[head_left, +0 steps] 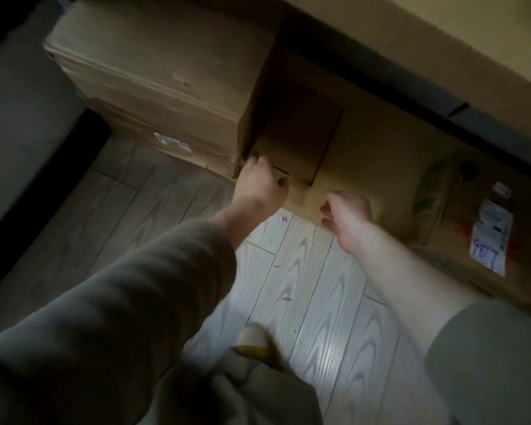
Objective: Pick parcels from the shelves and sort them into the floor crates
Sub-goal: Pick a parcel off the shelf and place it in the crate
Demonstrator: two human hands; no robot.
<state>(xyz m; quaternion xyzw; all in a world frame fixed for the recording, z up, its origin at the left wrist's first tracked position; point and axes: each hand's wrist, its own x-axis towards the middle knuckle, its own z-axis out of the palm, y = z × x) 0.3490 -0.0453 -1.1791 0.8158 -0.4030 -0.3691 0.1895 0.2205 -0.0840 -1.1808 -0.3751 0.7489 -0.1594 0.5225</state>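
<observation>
tall carton (166,81) stands on the floor (304,286), tight against a lower carton (374,167). left hand (259,182) has its fingers at the tall one's near bottom corner, grip unclear through blur. right hand (348,214) hangs loosely curled, holding nothing. stiff cardboard, probably heavy: best lifted under two bottom corners.

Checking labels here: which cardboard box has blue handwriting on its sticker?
The brown cardboard box at far right: its large white label bears blue scribble. The tall stacked box at left carries only a small pale sticker.
</observation>
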